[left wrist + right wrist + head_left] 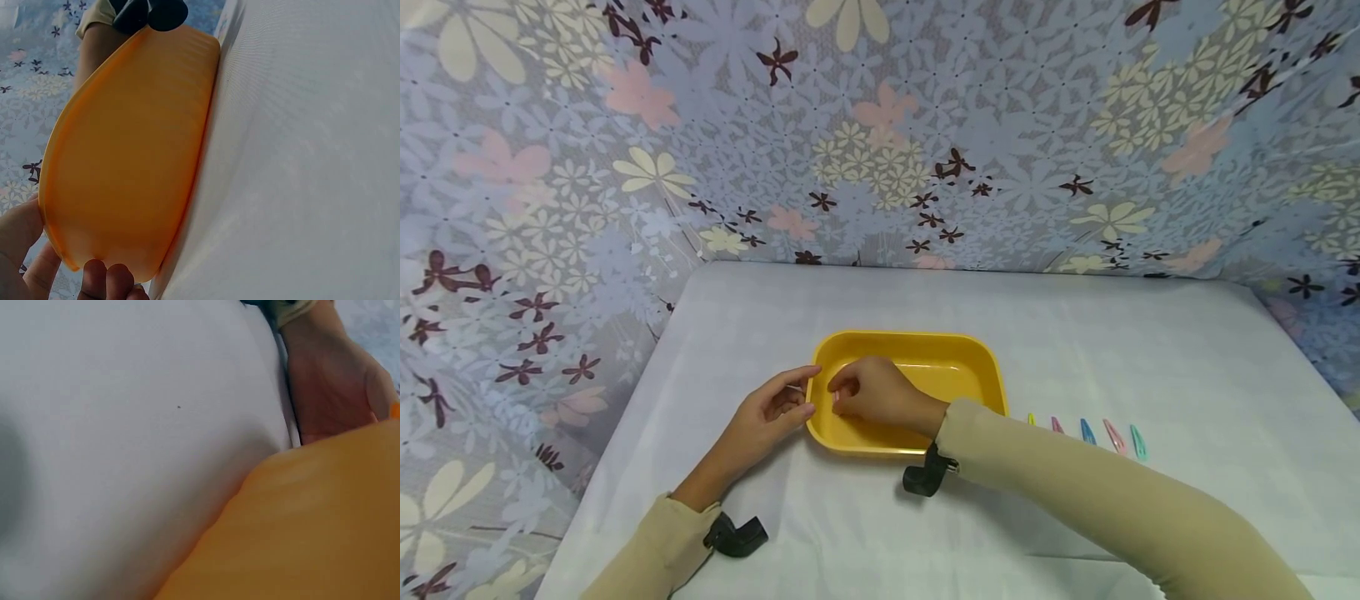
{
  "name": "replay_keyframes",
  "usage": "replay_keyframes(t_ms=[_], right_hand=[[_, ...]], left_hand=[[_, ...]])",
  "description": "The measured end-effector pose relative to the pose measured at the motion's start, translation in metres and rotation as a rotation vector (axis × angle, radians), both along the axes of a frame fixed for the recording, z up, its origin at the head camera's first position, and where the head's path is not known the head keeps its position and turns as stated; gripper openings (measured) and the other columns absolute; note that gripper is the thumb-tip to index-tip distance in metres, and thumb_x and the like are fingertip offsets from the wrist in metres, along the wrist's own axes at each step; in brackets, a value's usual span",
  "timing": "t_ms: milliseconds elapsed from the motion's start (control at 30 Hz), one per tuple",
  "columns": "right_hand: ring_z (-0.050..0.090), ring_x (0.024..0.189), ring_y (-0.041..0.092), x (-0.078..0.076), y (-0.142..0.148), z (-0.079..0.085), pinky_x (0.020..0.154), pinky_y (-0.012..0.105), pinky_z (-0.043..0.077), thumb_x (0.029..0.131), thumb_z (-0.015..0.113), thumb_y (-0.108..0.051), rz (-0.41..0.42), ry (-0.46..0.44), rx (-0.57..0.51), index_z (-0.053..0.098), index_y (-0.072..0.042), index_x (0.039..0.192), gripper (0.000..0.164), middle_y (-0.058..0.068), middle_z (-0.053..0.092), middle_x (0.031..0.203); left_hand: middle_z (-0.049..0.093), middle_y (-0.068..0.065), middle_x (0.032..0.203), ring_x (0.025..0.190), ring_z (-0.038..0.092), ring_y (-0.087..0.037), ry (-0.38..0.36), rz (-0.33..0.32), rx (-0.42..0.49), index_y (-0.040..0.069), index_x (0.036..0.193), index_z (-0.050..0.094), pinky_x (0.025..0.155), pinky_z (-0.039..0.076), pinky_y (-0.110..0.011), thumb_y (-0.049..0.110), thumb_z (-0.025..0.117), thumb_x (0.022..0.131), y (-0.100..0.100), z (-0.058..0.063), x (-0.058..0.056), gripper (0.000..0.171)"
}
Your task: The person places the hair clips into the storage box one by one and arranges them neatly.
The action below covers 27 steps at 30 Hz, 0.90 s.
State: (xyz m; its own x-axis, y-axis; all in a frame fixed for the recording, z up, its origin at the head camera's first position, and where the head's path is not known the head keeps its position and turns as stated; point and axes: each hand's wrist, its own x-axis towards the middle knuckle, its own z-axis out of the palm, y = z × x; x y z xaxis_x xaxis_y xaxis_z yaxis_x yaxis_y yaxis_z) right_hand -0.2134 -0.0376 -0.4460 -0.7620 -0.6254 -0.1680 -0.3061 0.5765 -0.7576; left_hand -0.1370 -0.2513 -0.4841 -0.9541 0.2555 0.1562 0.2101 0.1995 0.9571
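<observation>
A yellow tray [951,382] with rounded corners sits on the white cloth. My right hand [880,392] reaches into its left part, thumb and forefinger pinching a small pink hair clip [837,398], mostly hidden by the fingers. My left hand [767,417] is at the tray's left end, thumb and forefinger tips at the rim, the other fingers bent loosely beside the wall. In the left wrist view, fingertips [95,275] show against the tray's outer side [131,144]. The right wrist view has the tray wall [300,519] and the left palm [331,387].
Right of the tray, several hair clips lie in a row, among them a blue clip [1087,431], a pink clip [1114,436] and a green clip [1138,442]; the right sleeve [1060,475] passes just in front of them. Flower-patterned cloth [880,150] hangs behind the table.
</observation>
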Motion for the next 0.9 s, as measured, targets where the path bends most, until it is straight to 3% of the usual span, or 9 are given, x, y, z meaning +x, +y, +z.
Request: replay_keyframes(t_ms=[200, 633, 767, 900], right_hand=[[0.056, 0.071, 0.012, 0.003, -0.002, 0.002, 0.067, 0.022, 0.047, 0.088, 0.08, -0.009, 0.053, 0.11, 0.039, 0.077, -0.005, 0.111, 0.023, -0.003, 0.062, 0.075], [0.056, 0.069, 0.01, 0.001, 0.008, 0.005, 0.065, 0.023, 0.047, 0.09, 0.077, -0.014, 0.089, 0.12, 0.05, 0.075, -0.008, 0.118, 0.029, -0.006, 0.064, 0.077], [0.06, 0.071, 0.011, -0.001, 0.021, 0.016, 0.065, 0.024, 0.049, 0.092, 0.072, -0.012, 0.076, 0.108, 0.023, 0.073, -0.009, 0.123, 0.031, -0.009, 0.067, 0.084], [0.065, 0.069, 0.019, -0.001, 0.043, 0.041, 0.062, 0.03, 0.053, 0.095, 0.074, -0.015, 0.048, 0.055, -0.058, 0.071, -0.007, 0.127, 0.034, -0.004, 0.068, 0.088]], left_hand=[[0.058, -0.014, 0.121, 0.099, 0.058, -0.022, 0.014, -0.003, -0.001, 0.011, 0.146, 0.055, 0.085, 0.05, -0.021, 0.011, 0.068, 0.1, 0.0, 0.0, 0.0, 0.048], [0.058, -0.012, 0.125, 0.103, 0.058, -0.022, 0.003, -0.016, -0.007, 0.012, 0.147, 0.054, 0.085, 0.051, -0.022, 0.012, 0.067, 0.1, 0.003, -0.001, -0.002, 0.048], [0.057, -0.012, 0.123, 0.102, 0.059, -0.022, 0.006, -0.011, -0.014, 0.013, 0.146, 0.054, 0.085, 0.051, -0.022, 0.012, 0.068, 0.1, 0.002, 0.0, -0.001, 0.048], [0.057, -0.013, 0.119, 0.1, 0.058, -0.022, 0.015, 0.002, -0.02, 0.012, 0.146, 0.055, 0.085, 0.051, -0.021, 0.011, 0.068, 0.099, 0.001, 0.0, 0.0, 0.048]])
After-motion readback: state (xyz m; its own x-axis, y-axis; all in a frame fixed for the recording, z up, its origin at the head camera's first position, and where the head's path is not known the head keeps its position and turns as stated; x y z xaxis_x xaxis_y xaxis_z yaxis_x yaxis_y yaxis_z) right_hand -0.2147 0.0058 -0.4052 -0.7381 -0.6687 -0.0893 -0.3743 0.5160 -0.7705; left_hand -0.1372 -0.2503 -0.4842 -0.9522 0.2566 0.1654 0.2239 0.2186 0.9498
